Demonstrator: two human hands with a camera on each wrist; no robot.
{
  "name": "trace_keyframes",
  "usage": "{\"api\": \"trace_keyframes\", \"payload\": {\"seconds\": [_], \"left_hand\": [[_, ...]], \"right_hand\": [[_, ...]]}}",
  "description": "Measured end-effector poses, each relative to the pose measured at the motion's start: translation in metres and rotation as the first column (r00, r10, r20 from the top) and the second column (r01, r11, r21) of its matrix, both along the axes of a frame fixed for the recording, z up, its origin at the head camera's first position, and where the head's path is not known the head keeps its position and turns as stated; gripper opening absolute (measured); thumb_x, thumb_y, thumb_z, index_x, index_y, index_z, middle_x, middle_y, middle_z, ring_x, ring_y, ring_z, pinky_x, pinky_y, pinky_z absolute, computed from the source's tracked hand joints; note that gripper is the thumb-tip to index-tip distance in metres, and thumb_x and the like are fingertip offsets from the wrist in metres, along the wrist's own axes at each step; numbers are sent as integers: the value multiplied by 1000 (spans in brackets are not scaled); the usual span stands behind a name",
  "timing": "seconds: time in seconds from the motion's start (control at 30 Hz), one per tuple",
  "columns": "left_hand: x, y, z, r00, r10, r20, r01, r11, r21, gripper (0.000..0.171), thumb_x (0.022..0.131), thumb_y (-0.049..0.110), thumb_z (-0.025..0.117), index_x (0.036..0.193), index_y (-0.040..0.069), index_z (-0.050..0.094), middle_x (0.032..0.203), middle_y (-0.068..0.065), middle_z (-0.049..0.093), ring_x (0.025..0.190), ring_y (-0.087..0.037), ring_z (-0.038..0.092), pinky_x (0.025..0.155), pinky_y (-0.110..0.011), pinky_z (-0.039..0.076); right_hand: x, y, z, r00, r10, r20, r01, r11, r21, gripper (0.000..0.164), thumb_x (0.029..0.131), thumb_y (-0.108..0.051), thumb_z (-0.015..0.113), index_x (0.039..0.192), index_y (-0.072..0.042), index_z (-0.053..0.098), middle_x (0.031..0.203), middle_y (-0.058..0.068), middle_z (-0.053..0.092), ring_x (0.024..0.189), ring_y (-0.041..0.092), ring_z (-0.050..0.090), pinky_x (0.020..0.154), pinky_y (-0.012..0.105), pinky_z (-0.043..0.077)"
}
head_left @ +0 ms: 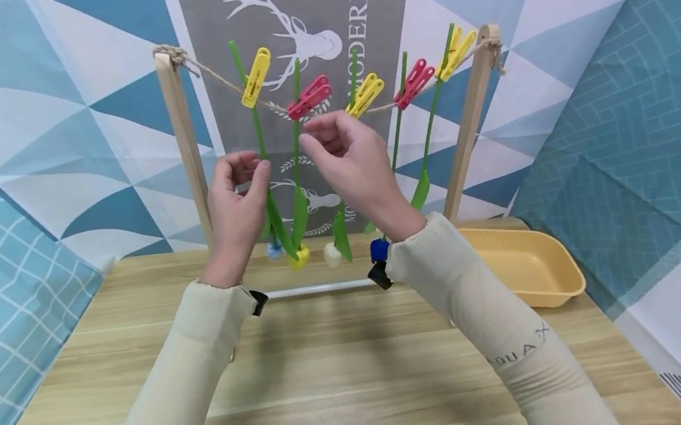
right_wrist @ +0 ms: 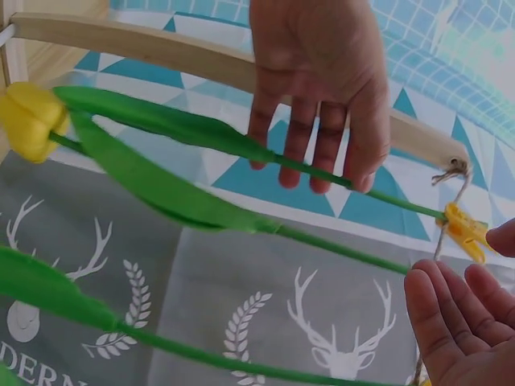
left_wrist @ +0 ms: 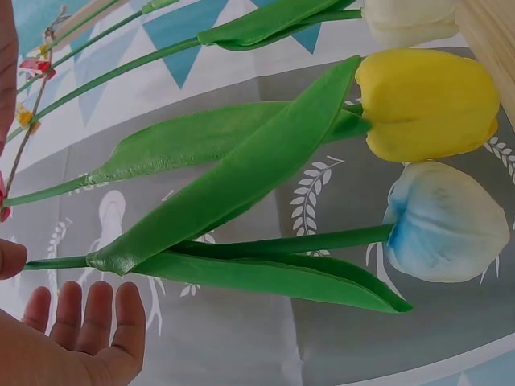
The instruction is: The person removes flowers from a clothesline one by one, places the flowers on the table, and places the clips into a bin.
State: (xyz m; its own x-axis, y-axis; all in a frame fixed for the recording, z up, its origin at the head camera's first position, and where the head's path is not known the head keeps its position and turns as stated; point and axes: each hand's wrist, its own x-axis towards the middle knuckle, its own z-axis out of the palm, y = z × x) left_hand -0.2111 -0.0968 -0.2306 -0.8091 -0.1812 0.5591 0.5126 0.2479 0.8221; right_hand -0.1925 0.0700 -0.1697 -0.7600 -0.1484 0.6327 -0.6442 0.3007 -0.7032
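Observation:
Artificial tulips hang head down from a twine line (head_left: pixel 215 75), held by yellow clothespins (head_left: pixel 256 77) and red clothespins (head_left: pixel 309 97). My left hand (head_left: pixel 235 200) is beside the stem of the light blue tulip (left_wrist: pixel 451 225), fingers loosely bent; whether it touches the stem I cannot tell. My right hand (head_left: pixel 355 161) is just below the second clothespin, near the stem of the yellow tulip (left_wrist: pixel 430 104), with nothing held. A white tulip (head_left: pixel 333 254) and a dark blue tulip (head_left: pixel 379 250) hang farther right. The rightmost flower's head is hidden behind my right arm.
Two wooden posts (head_left: pixel 184 146) carry the twine, and a white rod (head_left: pixel 318 289) runs low between them. A yellow tray (head_left: pixel 539 298) sits at the right on the wooden table (head_left: pixel 338 397). Patterned cloth (head_left: pixel 120 27) hangs behind.

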Motion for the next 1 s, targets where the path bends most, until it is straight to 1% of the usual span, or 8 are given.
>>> {"api": "trace_keyframes", "payload": {"seconds": [0.2, 0.33, 0.6, 0.77, 0.9, 1.0], "left_hand": [[-3, 0, 2, 1000, -24, -15, 24, 1000, -4, 32, 93, 28, 56, 117, 8, 51, 106, -2, 55, 93, -11, 54, 78, -20, 46], [-4, 0, 3, 999, -36, -13, 36, 999, -2, 32, 93, 28, 55, 117, 8, 51, 104, 0, 55, 90, -10, 54, 77, -21, 46], [-7, 2, 8, 1000, -26, -10, 26, 1000, -8, 32, 93, 29, 55, 117, 7, 52, 102, 0, 54, 88, -10, 54, 76, -20, 46], [-8, 5, 10, 999, -32, -31, 32, 999, -12, 31, 93, 26, 55, 116, 5, 52, 99, 0, 54, 86, -10, 53, 74, -20, 45], [-8, 6, 11, 998, -41, -45, 41, 999, -13, 32, 94, 25, 55, 117, 3, 51, 98, 1, 53, 84, -9, 52, 73, -20, 44], [-8, 7, 11, 998, -48, -45, 47, 999, -15, 32, 94, 25, 54, 117, 3, 51, 96, 3, 52, 82, -9, 52, 72, -21, 44]], "right_hand": [[-1, -10, 12, 1000, 10, 8, -10, 1000, -17, 26, 89, -18, 63, 111, -5, 60, 93, 6, 64, 79, 11, 59, 75, 22, 49], [0, -14, 20, 1000, 24, 17, -23, 999, -30, 26, 89, -17, 62, 112, -5, 59, 93, 7, 64, 80, 12, 59, 76, 22, 48], [-1, -20, 35, 998, 25, 52, -23, 998, -53, 27, 90, -17, 62, 114, -6, 58, 96, 7, 65, 82, 12, 60, 77, 22, 49], [-2, -23, 44, 997, 23, 70, -19, 998, -56, 30, 90, -19, 62, 116, -7, 57, 99, 6, 65, 86, 11, 61, 78, 21, 48], [-1, -27, 52, 993, 33, 111, -28, 999, -45, 34, 89, -21, 62, 121, -9, 55, 104, 6, 65, 92, 10, 62, 82, 20, 48], [0, -29, 57, 990, 41, 136, -38, 999, -26, 39, 90, -22, 62, 125, -9, 52, 109, 6, 64, 97, 9, 61, 84, 19, 48]]}}
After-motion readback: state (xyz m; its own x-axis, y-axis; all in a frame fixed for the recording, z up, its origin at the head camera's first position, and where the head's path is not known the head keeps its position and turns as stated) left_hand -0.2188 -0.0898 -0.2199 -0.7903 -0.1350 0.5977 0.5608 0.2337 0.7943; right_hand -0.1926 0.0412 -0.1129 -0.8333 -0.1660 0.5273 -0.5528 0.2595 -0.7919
